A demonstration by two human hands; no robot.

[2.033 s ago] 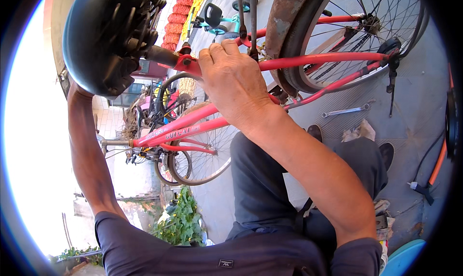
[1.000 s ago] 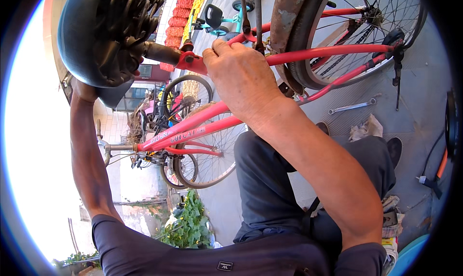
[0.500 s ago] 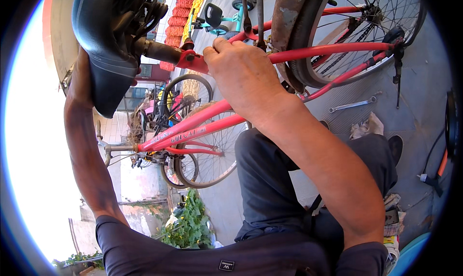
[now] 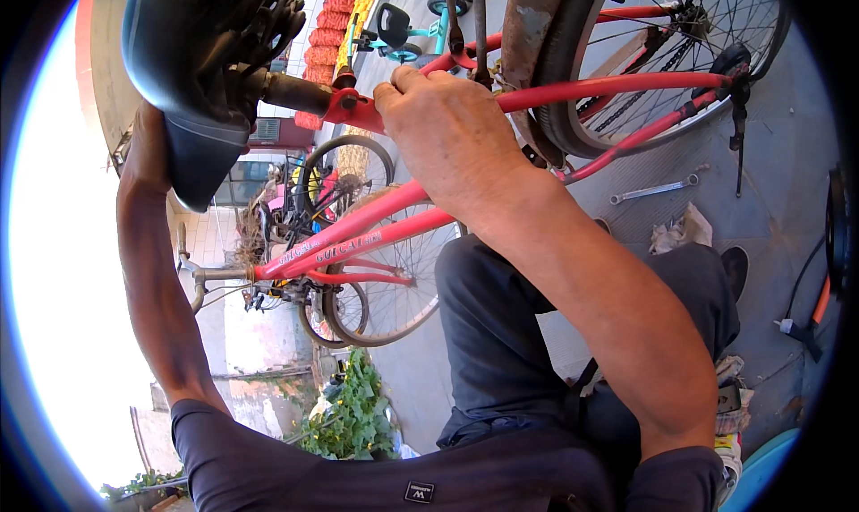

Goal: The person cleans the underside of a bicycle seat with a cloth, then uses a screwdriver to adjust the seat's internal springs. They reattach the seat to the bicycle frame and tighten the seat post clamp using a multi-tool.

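Note:
My left hand (image 4: 148,152) grips the black bicycle saddle (image 4: 183,109) at the upper left from its far side, so most of its fingers are hidden. Coil springs (image 4: 268,24) show under the saddle. A worn metal seat post (image 4: 298,94) runs from it into the red clamp (image 4: 351,107) on the frame. My right hand (image 4: 452,136) is wrapped round the red bicycle frame (image 4: 394,209) just beside that clamp, thumb and fingers closed. The rear wheel (image 4: 573,109) and its rusty mudguard (image 4: 530,29) stand to the right of it.
A wrench (image 4: 655,192) and a crumpled cloth (image 4: 682,230) lie on the grey floor at right. Farther off are the handlebar (image 4: 199,284), another bicycle (image 4: 358,163), a small turquoise ride-on (image 4: 420,36) and a leafy plant (image 4: 353,413). A light-blue tub (image 4: 765,472) stands lower right.
The saddle has shifted slightly left and up, with my left hand on it. My right hand keeps its grip on the frame and has barely moved.

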